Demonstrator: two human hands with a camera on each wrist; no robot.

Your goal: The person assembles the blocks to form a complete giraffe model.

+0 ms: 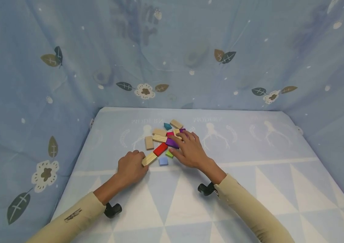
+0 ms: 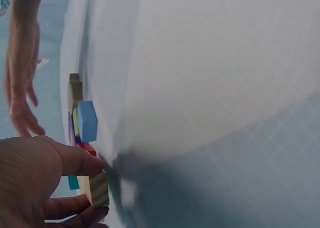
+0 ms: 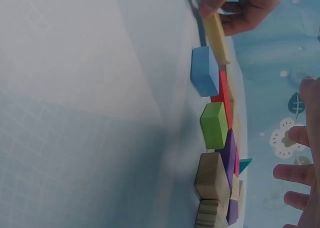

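My left hand (image 1: 131,167) pinches a pale wooden block (image 1: 149,159) between thumb and fingers at the near left of a group of blocks. The far end of that block meets a red block (image 1: 160,149) in the head view. My right hand (image 1: 192,150) is over the right side of the group with its fingers spread, hiding some blocks. In the right wrist view its fingers stand apart from the blocks and hold nothing. Closest to it are a purple block (image 1: 172,143) and a green block (image 3: 214,126). A light blue block (image 1: 163,161) lies between the hands.
Several plain wooden blocks (image 1: 149,143) and a teal pointed block (image 1: 167,126) lie farther back in the group. A patterned cloth (image 1: 239,206) covers the table. Blue printed curtains (image 1: 190,54) hang behind it and at both sides.
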